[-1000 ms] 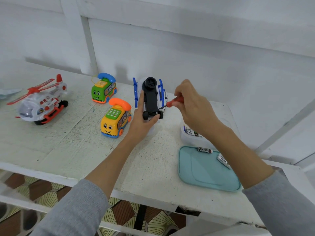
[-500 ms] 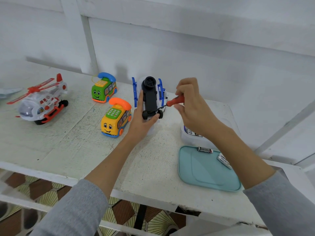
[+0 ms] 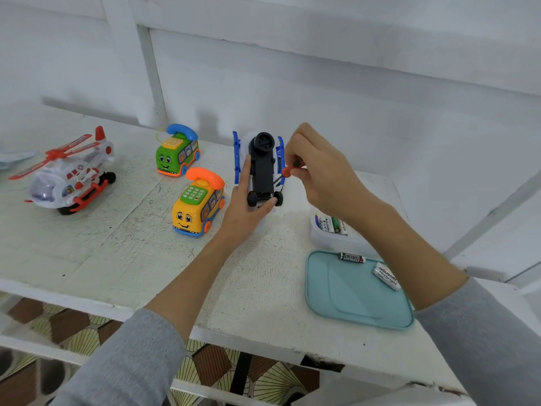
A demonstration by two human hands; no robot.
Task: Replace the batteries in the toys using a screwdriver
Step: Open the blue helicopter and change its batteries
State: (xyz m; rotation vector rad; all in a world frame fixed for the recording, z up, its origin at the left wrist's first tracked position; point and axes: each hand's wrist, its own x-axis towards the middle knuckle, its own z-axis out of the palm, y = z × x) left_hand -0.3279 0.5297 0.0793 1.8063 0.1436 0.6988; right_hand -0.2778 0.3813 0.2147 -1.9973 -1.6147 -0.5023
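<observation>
Clear plastic tub [image 3: 330, 238] at the right of the white desk [image 3: 123, 253], holding several batteries [image 3: 332, 224] standing or leaning together; far side partly hidden behind the right forearm. Just in front of it, a shallow teal lid [image 3: 351, 300] lying flat, carrying two loose batteries: a black one [image 3: 351, 257] near the back edge and a white one [image 3: 386, 277] near the right edge, apart from each other.

Upturned toy [image 3: 263, 168] with black underside and blue skids at the middle of the desk, wheels toward the camera. Left hand [image 3: 246, 209] gripping it from the near end, forefinger stretched up the left side, thumb pressed by the right wheel. Right hand [image 3: 319, 168] curled round a red-handled screwdriver [image 3: 288, 171], pinching the handle, shaft angled down-left to the toy's right flank; tip too small to place exactly.

Yellow phone-bus toy [image 3: 197, 205] just left of the left hand, upright, orange handset on top. Green phone-bus toy [image 3: 177, 152] behind it, blue handset on top. White-and-red helicopter toy [image 3: 68, 177] well to the left, upright. White panelled wall [image 3: 322, 68] behind. Patterned floor [image 3: 263, 373] visible beneath the desk edge.
</observation>
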